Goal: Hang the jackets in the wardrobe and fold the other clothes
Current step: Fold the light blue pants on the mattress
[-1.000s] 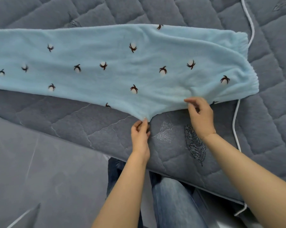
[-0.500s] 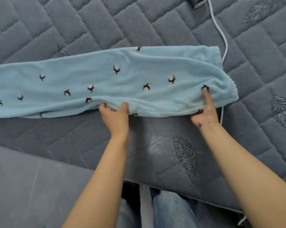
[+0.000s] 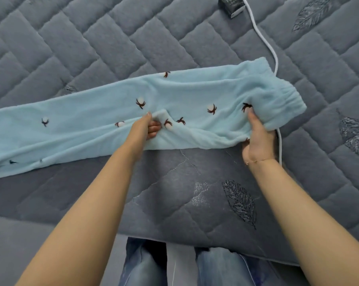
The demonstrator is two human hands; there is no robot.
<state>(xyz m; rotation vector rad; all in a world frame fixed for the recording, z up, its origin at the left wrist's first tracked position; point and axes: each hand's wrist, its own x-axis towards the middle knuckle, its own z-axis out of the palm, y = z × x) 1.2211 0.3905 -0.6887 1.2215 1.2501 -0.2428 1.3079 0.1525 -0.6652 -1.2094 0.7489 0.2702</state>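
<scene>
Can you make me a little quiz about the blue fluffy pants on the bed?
1. True or false: both hands are gripping the blue pants.
2. Which hand holds the end with the stretchy waistband? A) left hand B) right hand C) neither
3. What runs across the grey quilt and goes under the pants near the waistband?

Key
1. True. The left hand pinches a fold in the middle, and the right hand grips the cloth.
2. B. The right hand is at the waistband.
3. A white cable, coming from a small box at the top.
</scene>
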